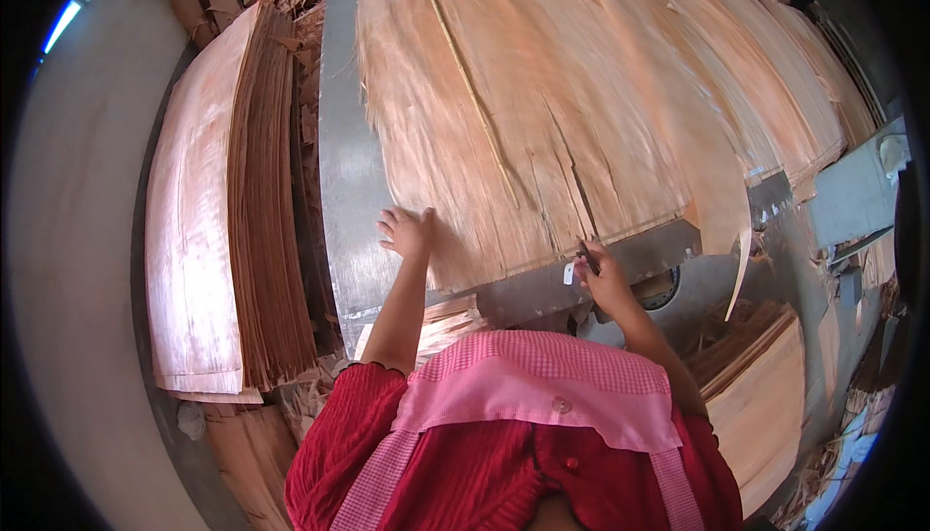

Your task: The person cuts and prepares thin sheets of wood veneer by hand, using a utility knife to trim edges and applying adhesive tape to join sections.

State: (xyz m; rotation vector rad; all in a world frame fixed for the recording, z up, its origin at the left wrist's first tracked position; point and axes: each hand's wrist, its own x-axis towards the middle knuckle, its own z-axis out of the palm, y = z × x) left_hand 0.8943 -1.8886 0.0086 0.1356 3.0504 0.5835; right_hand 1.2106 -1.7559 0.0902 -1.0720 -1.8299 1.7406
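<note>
A wide, cracked sheet of pale wood veneer [542,95] lies across a grey metal table [344,172]. My left hand [407,231] rests flat on the sheet's near left corner, fingers spread. My right hand [603,274] is at the sheet's near edge, closed around a small dark blade-like tool [587,257] with a light tag hanging below it. A long split runs up the sheet just above that hand. A curled strip of veneer [722,211] hangs off the table's right end.
A tall stack of veneer sheets [223,231] stands to the left of the table. More veneer pieces [765,386] are piled lower right, with scraps on the floor. A grey machine part [852,192] sits at the right.
</note>
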